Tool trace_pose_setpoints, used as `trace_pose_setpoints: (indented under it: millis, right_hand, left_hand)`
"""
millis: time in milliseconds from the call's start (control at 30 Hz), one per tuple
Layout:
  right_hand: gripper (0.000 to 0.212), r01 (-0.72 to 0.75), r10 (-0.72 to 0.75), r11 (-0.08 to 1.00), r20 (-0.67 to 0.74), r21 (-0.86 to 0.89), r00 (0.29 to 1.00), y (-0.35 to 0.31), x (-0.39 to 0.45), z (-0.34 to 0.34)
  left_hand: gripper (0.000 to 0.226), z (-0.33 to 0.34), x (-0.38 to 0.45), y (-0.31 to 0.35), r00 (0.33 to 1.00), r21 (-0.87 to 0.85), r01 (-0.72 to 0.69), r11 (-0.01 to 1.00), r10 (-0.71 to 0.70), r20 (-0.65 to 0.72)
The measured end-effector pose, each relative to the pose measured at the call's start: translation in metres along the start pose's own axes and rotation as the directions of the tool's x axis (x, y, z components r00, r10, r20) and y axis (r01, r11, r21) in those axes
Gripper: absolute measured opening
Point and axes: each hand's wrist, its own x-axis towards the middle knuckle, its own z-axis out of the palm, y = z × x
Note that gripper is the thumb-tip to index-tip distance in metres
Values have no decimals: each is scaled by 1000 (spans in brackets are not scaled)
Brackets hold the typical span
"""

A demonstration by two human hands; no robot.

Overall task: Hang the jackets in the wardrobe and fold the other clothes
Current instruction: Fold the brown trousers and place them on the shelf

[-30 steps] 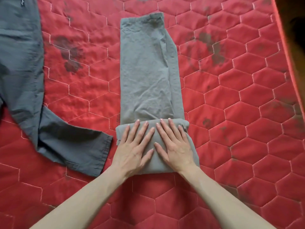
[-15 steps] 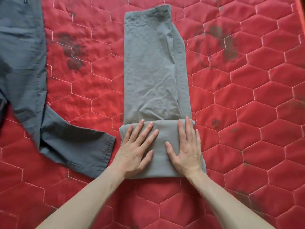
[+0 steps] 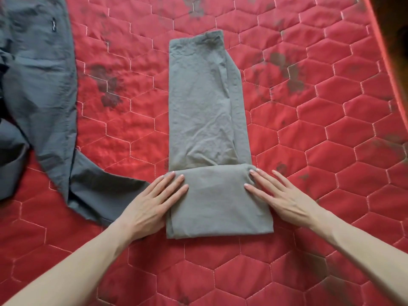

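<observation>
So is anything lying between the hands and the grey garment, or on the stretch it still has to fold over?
Nothing visible. The left hand and right hand rest flat on the side edges of the folded end of the grey garment. Its unfolded length lies bare on the red quilt; the dark jacket lies off to the left.

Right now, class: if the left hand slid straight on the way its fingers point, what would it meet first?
The left hand points up and to the right, fingertips already on the folded end of the grey-green garment. Going on, it would cross that fold and meet the garment's flat upper length first, probably not the right hand.
</observation>
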Motion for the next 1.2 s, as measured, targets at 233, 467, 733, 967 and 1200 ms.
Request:
trace_pose_setpoints:
  millis: [233, 467, 733, 967, 1200]
  right_hand:
    - [79, -44, 40, 996, 49, 83, 998, -11, 13, -7]
    - [82, 24, -36, 979, 59, 202, 998, -10, 13, -17]
    - [74, 85, -87, 877, -19, 474, 996, -21, -8, -30]
    - [35, -253, 453, 423, 39, 870, 891, -68, -11, -55]
    - [37, -337, 690, -37, 268, 941, 672, -91, 49, -55]
  left_hand:
    - [100, -2, 1, 3, 1000, -49, 5, 999, -5, 17]
    - [92, -9, -5, -1, 996, -173, -74, 982, 81, 32]
    - [69, -19, -37, 27, 997, -604, 64, 794, -80, 0]
    - [76, -24, -41, 60, 843, -754, 451, 477, -506, 184]
    - [70, -23, -6, 63, 623, -831, 557, 12, -668, 407]
